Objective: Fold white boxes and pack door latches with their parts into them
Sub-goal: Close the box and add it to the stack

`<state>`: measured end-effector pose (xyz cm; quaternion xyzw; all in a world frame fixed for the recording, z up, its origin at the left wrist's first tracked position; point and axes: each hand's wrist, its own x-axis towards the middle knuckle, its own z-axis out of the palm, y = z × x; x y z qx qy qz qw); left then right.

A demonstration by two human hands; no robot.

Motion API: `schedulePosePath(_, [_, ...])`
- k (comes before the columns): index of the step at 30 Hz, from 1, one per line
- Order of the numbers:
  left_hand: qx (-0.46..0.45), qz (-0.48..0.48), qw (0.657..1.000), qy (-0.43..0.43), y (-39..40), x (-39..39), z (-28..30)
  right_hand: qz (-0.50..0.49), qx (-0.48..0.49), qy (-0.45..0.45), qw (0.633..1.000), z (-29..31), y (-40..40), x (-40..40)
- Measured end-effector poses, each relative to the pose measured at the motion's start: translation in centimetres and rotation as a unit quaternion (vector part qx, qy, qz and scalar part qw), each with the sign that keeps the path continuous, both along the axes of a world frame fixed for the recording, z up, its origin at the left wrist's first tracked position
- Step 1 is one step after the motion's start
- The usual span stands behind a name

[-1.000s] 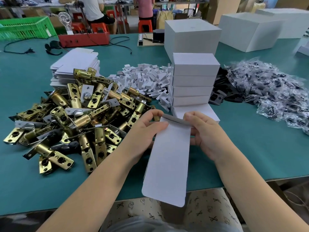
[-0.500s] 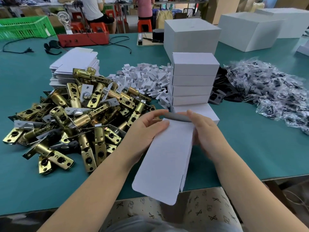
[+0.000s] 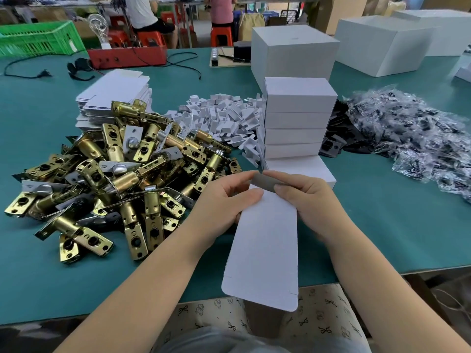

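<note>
Since the earlier frame the flat box blank is swinging straighter, its far flap bending up. Left hand and right hand are pinching its far end, directly below the stacked white boxes at 12 o'clock; door latches are lying at 10 o'clock.

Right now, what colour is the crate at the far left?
Green, seen in the head view.

Bright, even overhead light, soft shadows; wide-angle bending toward 3 and 9 o'clock, background at 12 slightly soft.
</note>
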<state>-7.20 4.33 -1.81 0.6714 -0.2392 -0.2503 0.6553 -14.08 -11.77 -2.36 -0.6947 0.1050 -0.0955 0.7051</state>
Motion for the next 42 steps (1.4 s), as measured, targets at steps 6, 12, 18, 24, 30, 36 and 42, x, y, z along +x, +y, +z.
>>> schedulePosePath(6, [0.006, 0.021, 1.0, 0.007, -0.1, 0.4, -0.2, 0.021, -0.033, -0.011, 0.999, 0.1, 0.0, -0.1])
schedulePosePath(12, [-0.016, 0.049, 0.998, 0.037, 0.1, 0.2, -0.1, 0.046, 0.05, 0.015, 0.998, 0.0, -0.7, 0.1])
schedulePosePath(18, [-0.018, 0.038, 0.996, 0.082, -0.3, 1.7, 0.9, 0.118, 0.188, 0.019, 0.975, 0.0, -1.6, -0.2])
schedulePosePath(24, [-0.22, -0.01, 0.957, 0.187, 0.9, 1.6, -0.7, 0.022, 0.26, -0.075, 0.962, 0.2, -2.1, 0.3])
schedulePosePath(30, [-0.155, -0.045, 0.985, 0.056, 0.2, 1.3, -0.7, -0.096, 0.213, -0.114, 0.966, -0.1, -2.0, 0.7])
schedulePosePath(36, [-0.158, 0.096, 0.974, 0.133, -0.1, 1.5, -0.4, -0.158, 0.04, -0.088, 0.983, -0.4, -0.7, 0.6])
schedulePosePath(42, [-0.156, 0.071, 0.97, 0.171, 0.0, 1.4, -0.1, -0.194, 0.009, -0.091, 0.977, -0.2, -0.6, 0.5])
